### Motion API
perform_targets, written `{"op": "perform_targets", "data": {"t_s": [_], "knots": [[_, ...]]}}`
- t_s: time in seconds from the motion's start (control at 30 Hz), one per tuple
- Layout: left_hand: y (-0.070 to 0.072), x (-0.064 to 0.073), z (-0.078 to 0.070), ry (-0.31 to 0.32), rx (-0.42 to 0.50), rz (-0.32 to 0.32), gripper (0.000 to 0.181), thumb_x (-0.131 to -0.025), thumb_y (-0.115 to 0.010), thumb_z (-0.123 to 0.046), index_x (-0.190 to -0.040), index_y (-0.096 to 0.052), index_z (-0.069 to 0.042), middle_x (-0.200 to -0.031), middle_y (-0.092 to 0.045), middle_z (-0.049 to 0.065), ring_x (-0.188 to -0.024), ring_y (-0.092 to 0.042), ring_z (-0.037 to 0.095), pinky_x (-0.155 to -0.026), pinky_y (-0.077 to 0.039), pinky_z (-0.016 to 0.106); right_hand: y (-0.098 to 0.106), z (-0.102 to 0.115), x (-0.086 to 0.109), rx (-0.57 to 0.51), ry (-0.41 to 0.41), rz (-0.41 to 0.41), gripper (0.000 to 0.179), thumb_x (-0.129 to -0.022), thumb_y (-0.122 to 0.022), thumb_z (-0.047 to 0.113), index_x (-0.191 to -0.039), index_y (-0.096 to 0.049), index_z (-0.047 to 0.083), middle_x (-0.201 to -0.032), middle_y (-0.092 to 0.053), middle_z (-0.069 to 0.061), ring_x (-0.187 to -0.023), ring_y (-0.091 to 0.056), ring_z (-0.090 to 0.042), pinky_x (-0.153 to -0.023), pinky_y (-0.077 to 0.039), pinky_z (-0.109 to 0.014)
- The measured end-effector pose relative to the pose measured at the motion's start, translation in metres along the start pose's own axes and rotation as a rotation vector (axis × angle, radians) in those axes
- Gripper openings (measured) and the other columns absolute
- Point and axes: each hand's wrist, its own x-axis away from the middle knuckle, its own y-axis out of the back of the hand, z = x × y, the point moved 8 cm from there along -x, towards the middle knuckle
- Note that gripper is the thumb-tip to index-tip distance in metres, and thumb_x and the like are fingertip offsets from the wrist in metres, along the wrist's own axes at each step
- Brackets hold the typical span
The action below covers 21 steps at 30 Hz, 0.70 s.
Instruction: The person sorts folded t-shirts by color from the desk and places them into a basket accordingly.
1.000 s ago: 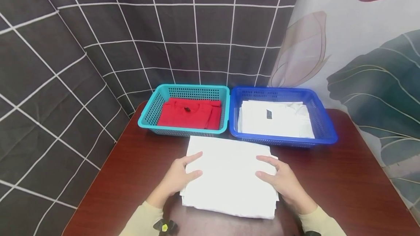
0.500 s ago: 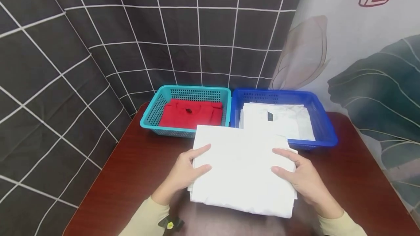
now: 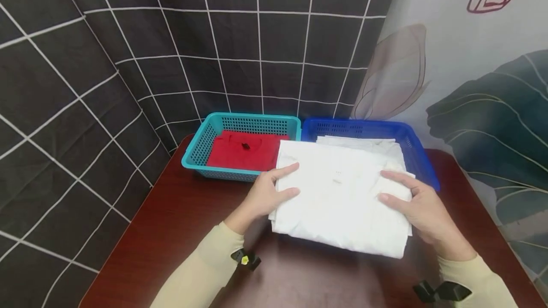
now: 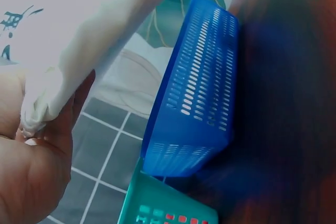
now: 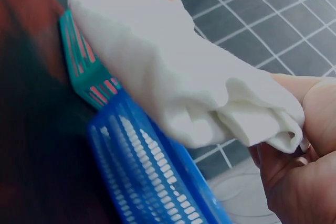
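Observation:
Both hands hold a folded white shirt [image 3: 338,198] by its left and right sides, thumbs on top and the other fingers beneath. My left hand [image 3: 263,201] grips the left edge and my right hand [image 3: 424,206] the right edge. The shirt is off the table, tilted, its far part overlapping the blue basket [image 3: 421,156] in the head view. Both wrist views show its folded layers pinched at the edges, above the basket's height. Inside that basket, a white folded shirt [image 3: 359,142] shows behind the held one, mostly hidden.
To the left, a teal basket [image 3: 227,171] with folded red shirts [image 3: 239,155] stands against the blue one. Both are at the back of the brown table [image 3: 171,232]. A dark gridded curtain [image 3: 278,37] hangs behind, with a patterned light cloth [image 3: 428,8] at right.
Both hands have lifted the white shirt from the table and carried it forward and right toward the blue basket. It now covers much of that basket's front in the head view.

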Motion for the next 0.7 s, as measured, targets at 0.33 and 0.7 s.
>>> {"op": "perform_targets", "data": {"t_s": [0.33, 0.7], "knots": [[-0.013, -0.065, -0.014, 0.009, 0.053, 0.025, 0.062, -0.08, -0.079, -0.031, -0.135, -0.054, -0.041, -0.135, -0.054, -0.015, -0.124, -0.048, 0.013, -0.081, -0.054, 0.025, 0.042, 0.007, -0.034, 0.041, -0.017, -0.014, 0.061, -0.087, -0.072, 0.023, -0.143, -0.047, 0.022, -0.112, -0.054, 0.0, -0.072, -0.07, -0.024, -0.059, -0.057, -0.044], [-0.029, -0.118, -0.027, 0.024, 0.051, 0.056, 0.062, -0.082, -0.077, -0.029, -0.138, -0.053, -0.036, -0.139, -0.051, -0.012, -0.132, -0.041, 0.015, -0.085, -0.053, 0.027, 0.078, -0.001, -0.083, 0.1, -0.095, 0.0, 0.076, -0.083, -0.074, 0.038, -0.148, -0.038, 0.023, -0.127, -0.045, -0.013, -0.08, -0.069, -0.019, -0.067, -0.058, -0.041]]}}
